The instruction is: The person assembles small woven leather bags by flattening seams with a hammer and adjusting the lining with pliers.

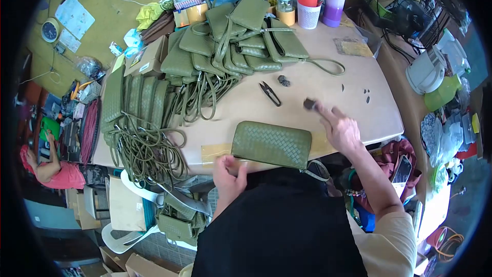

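Note:
A green woven-pattern zip wallet lies flat near the front edge of the table, its wrist strap hanging off the near right corner. My left hand is at the wallet's near left corner, fingers curled and thumb against the edge. To the right of the wallet, my right hand is raised over the table, holding a small dark block at its fingertips. Black thread snips rest beyond the wallet, beside a small dark lump.
Many similar green wallets are heaped at the back, and more stand in a row with tangled straps at left. A purple bottle and a white cup stand behind. Another person sits at far left.

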